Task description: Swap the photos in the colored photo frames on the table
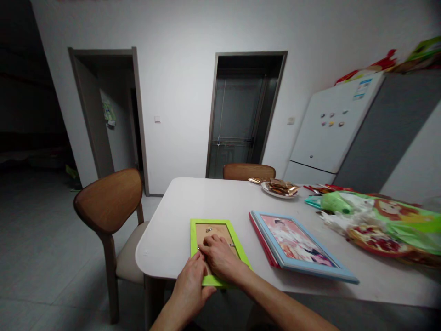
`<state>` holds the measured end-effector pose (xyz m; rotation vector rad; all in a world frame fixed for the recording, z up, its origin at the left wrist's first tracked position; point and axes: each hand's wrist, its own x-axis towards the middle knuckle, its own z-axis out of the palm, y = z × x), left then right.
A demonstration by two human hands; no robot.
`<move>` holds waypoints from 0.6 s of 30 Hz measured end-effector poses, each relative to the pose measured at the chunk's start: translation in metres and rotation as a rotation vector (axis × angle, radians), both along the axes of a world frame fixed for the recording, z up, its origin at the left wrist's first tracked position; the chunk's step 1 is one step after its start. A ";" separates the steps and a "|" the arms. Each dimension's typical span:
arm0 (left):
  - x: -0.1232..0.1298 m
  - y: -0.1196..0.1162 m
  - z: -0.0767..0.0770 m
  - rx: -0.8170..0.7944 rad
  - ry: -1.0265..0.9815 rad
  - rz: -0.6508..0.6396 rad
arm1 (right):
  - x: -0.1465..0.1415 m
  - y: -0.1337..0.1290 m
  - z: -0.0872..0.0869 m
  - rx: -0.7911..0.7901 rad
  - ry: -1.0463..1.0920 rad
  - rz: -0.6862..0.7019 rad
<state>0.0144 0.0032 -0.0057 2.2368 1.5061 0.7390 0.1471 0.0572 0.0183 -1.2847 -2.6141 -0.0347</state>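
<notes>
Left hand (189, 286) is gripping green frame (193, 235) by its edge; right hand (223, 260), grip unclear, is touching backing (219, 230); tabletop (166, 230) is stretching leftward

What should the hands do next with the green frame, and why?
Probably work the left inner edge with the right hand's fingertips while the left hand steadies the green frame. The frame lies back up, its brown backing board in place, and both hands meet at that edge. A metal clip shows at the opposite edge.
</notes>
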 end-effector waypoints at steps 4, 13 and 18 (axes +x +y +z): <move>-0.001 -0.001 0.000 -0.002 0.031 0.005 | 0.001 0.013 -0.005 -0.020 0.109 -0.084; -0.005 -0.008 0.002 -0.006 0.074 -0.034 | 0.002 0.073 -0.016 -0.121 0.309 -0.410; -0.003 -0.015 0.008 -0.077 0.125 -0.019 | -0.002 0.089 -0.025 -0.137 0.348 -0.524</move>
